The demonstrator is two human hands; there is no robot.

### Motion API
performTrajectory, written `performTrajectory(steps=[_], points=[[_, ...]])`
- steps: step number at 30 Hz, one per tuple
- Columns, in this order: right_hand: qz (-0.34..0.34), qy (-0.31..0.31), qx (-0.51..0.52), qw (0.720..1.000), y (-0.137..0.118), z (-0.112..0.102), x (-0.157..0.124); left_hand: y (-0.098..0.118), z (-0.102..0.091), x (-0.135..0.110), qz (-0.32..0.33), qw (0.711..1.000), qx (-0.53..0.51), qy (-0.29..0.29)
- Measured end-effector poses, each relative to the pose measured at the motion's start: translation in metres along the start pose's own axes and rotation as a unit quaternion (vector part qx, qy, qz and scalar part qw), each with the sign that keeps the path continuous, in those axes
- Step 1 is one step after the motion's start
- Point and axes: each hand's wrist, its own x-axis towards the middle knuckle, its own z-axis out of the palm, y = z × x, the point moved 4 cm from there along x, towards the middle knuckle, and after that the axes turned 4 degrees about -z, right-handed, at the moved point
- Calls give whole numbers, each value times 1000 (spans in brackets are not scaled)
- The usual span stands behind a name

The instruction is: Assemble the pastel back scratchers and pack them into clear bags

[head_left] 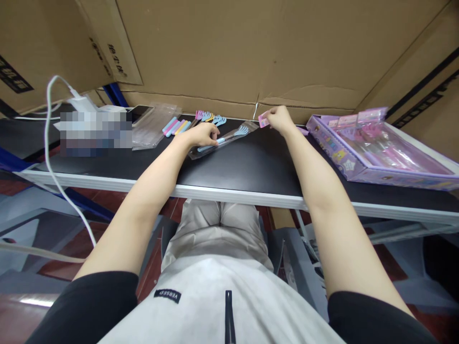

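Observation:
On the black tabletop (pixel 244 167) lies a clear plastic bag (pixel 195 154) with a light-blue back scratcher (pixel 241 131) inside, its claw end pointing right. My left hand (pixel 205 134) is closed over the bag's left part, fingers curled down at the blue handle. Away from the bag on the right, my right hand (pixel 280 119) pinches a small pink card (pixel 264 120). Behind my left hand are loose back scratchers with blue, pink and yellow claws (pixel 208 116). Their coloured handles (pixel 176 127) lie side by side to the left.
A purple display box (pixel 358 169) at the right holds bagged pink back scratchers (pixel 383 143). Flat clear bags (pixel 152 129) and a phone (pixel 141 114) lie at the left, near a white charger with its cable (pixel 83 102). Cardboard walls (pixel 229 52) enclose the back.

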Motion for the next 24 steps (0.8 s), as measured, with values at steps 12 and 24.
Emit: performTrajectory(steps=[12, 24], points=[[-58, -89, -57, 993, -8, 24, -12, 4, 0, -4, -26, 999, 19, 14], [-118, 3, -29, 993, 22, 61, 17, 13, -9, -12, -38, 999, 17, -24]])
